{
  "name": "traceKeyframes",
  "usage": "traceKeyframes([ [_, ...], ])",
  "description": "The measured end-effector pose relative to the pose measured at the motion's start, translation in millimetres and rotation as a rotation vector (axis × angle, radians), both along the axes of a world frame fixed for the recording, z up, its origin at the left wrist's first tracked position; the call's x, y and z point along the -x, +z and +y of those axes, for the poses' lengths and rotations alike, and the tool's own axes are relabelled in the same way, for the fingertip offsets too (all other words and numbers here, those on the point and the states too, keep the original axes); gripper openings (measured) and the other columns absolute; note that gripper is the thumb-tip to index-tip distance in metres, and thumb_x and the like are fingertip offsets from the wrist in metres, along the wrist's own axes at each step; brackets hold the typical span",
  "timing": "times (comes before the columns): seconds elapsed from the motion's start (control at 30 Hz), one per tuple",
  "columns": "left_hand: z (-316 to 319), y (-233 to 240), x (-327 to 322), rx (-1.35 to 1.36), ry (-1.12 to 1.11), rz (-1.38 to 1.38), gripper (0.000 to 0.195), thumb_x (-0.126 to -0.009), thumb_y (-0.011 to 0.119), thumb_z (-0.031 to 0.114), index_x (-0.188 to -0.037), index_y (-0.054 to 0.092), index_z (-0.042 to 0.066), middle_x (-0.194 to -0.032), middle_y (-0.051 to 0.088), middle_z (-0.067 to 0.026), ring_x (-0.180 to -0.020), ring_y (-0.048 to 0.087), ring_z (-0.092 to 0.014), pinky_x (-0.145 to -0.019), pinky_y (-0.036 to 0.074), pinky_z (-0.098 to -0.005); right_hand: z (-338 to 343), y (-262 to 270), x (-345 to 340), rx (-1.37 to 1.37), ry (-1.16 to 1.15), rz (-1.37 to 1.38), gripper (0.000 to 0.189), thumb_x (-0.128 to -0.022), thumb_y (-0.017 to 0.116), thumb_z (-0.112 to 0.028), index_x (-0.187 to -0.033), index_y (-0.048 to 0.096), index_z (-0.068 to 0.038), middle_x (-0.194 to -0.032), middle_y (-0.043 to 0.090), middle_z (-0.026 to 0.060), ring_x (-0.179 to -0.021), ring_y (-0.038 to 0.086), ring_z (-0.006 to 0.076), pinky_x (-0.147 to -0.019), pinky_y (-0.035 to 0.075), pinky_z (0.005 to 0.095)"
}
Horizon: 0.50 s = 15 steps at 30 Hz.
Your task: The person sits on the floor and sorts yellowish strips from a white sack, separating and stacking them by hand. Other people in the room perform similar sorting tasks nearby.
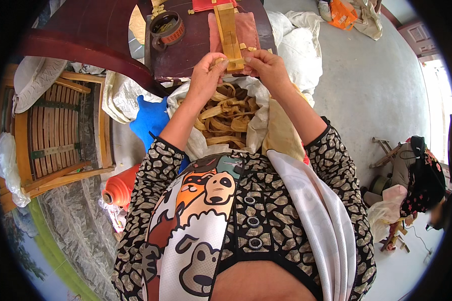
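Both my hands meet at the near end of a wooden block [230,35], which lies on a pink cloth [249,28] on a dark red table [188,56]. A flat yellowish strip [236,61] crosses the block's near end. My left hand [209,71] pinches its left side between thumb and fingers, and my right hand [265,67] pinches its right side. Small pale yellow pieces [242,46] lie on the cloth beside the block. Just below the hands, a white woven sack [258,94] stands open, filled with long yellow-brown strips [229,116].
A brown mug [168,30] with dark liquid stands at the table's left. Close by are a dark red curved chair part [90,49], a blue cloth [150,118] and white sacks [299,49]. A wooden slatted chair [56,128] is at left; another person [423,177] sits at far right.
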<state>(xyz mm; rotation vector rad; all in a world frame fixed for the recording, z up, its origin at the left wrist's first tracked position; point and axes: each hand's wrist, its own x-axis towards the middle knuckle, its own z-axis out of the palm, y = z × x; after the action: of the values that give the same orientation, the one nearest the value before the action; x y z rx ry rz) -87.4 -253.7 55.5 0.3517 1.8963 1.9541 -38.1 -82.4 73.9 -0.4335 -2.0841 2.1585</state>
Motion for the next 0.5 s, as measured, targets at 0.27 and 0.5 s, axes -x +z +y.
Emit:
traceKeyframes([
  [0.27, 11, -10, 31, 0.026, 0.079, -0.07, 0.015, -0.093, 0.059, 0.021, -0.101, 0.061, 0.009, -0.075, 0.054, 0.0035, -0.061, 0.047, -0.006, -0.057, 0.042, -0.0199, 4, -15, 32, -0.097, -0.01, 0.086, 0.011, -0.085, 0.062, -0.009, -0.085, 0.065, 0.002, -0.069, 0.062, 0.0031, -0.059, 0.054, 0.0083, -0.057, 0.045, 0.0225],
  [0.5, 14, -12, 49, 0.069, 0.053, -0.124, 0.014, -0.092, 0.059, 0.021, -0.097, 0.062, 0.009, -0.075, 0.054, 0.0029, -0.061, 0.047, -0.005, -0.054, 0.039, -0.0198, 11, -32, 55, -0.243, -0.001, 0.151, 0.008, -0.087, 0.061, -0.008, -0.085, 0.064, -0.001, -0.07, 0.06, -0.0004, -0.063, 0.052, 0.0052, -0.058, 0.041, 0.02],
])
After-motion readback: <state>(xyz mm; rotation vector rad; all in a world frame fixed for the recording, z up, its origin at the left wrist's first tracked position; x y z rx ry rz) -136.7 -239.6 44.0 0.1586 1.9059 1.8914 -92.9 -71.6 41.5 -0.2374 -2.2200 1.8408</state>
